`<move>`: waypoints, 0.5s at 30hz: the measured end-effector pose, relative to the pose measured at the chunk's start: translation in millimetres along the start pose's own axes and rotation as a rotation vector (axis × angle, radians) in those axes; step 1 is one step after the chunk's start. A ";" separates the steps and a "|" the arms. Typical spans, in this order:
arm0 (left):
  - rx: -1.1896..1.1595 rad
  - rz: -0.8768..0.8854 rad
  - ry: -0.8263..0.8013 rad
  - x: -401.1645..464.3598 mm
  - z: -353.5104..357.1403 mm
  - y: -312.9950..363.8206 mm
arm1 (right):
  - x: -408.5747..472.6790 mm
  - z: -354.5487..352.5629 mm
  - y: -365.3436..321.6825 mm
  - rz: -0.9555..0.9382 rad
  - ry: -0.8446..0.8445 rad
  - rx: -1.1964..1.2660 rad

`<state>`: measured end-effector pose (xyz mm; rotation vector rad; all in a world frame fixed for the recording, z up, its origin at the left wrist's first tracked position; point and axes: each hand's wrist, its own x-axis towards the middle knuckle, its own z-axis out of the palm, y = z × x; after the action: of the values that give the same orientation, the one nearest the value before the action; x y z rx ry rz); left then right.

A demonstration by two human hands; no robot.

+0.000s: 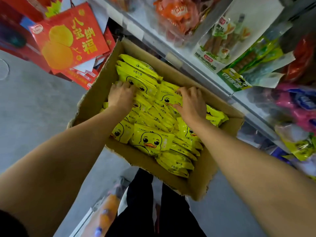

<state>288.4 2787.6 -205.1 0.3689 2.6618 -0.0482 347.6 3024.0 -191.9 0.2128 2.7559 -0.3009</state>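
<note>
My left hand (121,96) curling round yellow duck packets (152,139), my right hand (192,104) gripping more at three o'clock, cardboard box (96,97) walling both, red gift bag (68,38) lying at eleven o'clock

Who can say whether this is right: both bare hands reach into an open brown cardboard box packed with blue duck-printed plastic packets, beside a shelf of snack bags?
Not quite: the packets are yellow, not blue. The head view shows the left hand and right hand reaching into the open brown cardboard box, packed with yellow duck-printed plastic packets, beside a shelf of snack bags.
</note>
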 end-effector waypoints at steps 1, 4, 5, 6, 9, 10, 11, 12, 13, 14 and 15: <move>0.019 0.009 0.012 -2.0 -0.8 -0.1 | 1.0 0.6 -1.4 0.014 0.002 -0.018; 0.004 0.035 0.020 -8.7 -0.1 -4.1 | 4.6 2.9 -5.3 0.058 0.014 -0.018; -0.041 0.041 0.004 -11.9 0.4 -5.1 | 3.9 2.6 -6.5 0.073 0.016 0.001; -0.108 0.042 -0.025 -15.1 1.0 -6.0 | 1.9 1.5 -7.3 0.086 0.024 0.025; -0.453 0.010 -0.156 -30.6 -3.7 -4.3 | -7.0 -8.4 -5.6 0.079 0.069 0.100; -0.546 0.008 -0.192 -37.0 -4.5 -3.6 | -10.7 -13.8 -3.7 0.056 0.074 0.136; -0.612 0.013 -0.213 -43.5 -6.3 -2.8 | -15.2 -20.6 -2.0 0.034 0.063 0.192; -0.660 0.023 -0.230 -49.9 -8.7 -2.0 | -20.0 -27.0 0.4 0.023 0.035 0.268; -0.696 0.043 -0.245 -55.8 -12.6 -0.4 | -26.2 -35.8 1.4 0.026 -0.003 0.347; -0.722 0.061 -0.264 -60.6 -18.5 2.1 | -32.5 -44.9 2.5 0.033 -0.039 0.413; -0.748 0.083 -0.283 -64.8 -26.6 5.4 | -39.0 -54.9 3.5 0.034 -0.063 0.459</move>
<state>334.4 2779.1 -152.6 0.1981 2.1814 0.8292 366.0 3036.0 -128.2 0.3570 2.5798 -0.9122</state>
